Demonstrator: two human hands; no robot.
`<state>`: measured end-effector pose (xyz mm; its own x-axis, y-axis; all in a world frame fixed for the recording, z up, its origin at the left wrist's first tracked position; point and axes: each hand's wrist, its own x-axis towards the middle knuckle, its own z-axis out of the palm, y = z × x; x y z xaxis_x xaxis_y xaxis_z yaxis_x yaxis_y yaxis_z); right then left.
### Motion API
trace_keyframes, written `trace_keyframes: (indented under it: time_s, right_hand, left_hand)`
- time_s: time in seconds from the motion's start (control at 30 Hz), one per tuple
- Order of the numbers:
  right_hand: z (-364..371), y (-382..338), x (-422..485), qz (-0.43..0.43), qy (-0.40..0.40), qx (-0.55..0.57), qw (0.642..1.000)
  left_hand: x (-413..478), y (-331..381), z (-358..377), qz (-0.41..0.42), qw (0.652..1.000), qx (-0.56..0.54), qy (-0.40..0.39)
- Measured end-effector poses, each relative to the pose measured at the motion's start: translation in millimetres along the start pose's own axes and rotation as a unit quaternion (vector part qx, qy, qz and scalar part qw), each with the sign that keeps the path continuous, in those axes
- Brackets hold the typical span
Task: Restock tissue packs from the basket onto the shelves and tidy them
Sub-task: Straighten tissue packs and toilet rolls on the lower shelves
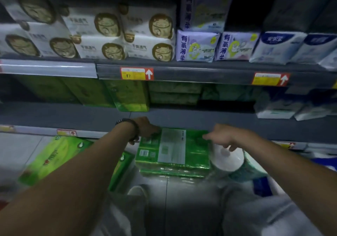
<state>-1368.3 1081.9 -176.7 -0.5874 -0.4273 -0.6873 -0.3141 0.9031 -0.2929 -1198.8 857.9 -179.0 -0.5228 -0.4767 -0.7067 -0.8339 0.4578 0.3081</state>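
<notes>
Where the tissue pack (pixel 173 150) is: just below the front edge of the lower shelf (pixel 182 119), white label facing up.
Left hand (pixel 145 128): fingers curled over the pack's top left corner, gripping it.
Right hand (pixel 224 135): pinching the top right corner.
White roll (pixel 227 158): against the pack's right side, under the right hand.
Second green pack (pixel 54 159): lower left, beneath the left arm.
Back of the shelf: more green packs (pixel 131 97).

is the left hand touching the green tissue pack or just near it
Touching. The head view shows the left hand gripping the far left corner of the green tissue pack, fingers curled onto its wrap.
</notes>
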Motion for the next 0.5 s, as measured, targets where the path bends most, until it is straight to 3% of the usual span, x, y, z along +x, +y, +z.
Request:
trace_keyframes:
  time_s: [0.13,0.33,0.5]
  right_hand:
    - [18.0,18.1,24.1,0.061,-0.034,0.171,0.983]
    - [40.3,-0.5,50.0,0.079,-0.052,0.255,0.962]
    - [33.1,-5.0,47.9,0.126,-0.072,0.34,0.929]
  left_hand:
    - [23.2,7.1,21.2,0.004,0.995,-0.08,0.056]
    - [21.0,8.9,27.1,-0.102,0.983,-0.15,0.028]
    - [34.3,0.1,30.9,-0.133,0.976,-0.17,0.03]
